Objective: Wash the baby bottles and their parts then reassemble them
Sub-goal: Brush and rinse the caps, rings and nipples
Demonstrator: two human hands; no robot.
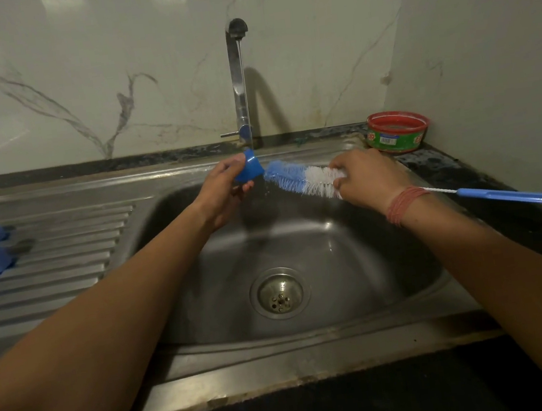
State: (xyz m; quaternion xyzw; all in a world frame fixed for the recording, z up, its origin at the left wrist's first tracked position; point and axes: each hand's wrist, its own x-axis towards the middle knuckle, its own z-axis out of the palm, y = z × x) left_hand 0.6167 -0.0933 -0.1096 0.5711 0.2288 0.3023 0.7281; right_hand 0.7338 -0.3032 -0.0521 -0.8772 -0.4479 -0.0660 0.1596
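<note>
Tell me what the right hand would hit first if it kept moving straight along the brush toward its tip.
Probably the blue cap held by the left hand: the right hand grips the bottle brush pointing at it, with the water stream close by; depth unclear.

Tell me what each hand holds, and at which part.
The left hand grips a small blue cap around its side, under the running water. The right hand grips the bottle brush at its white bristles, not at its handle.

blue cap point(249, 170), blue-and-white brush point(300, 178) — red-green tub point(397, 131)
</note>
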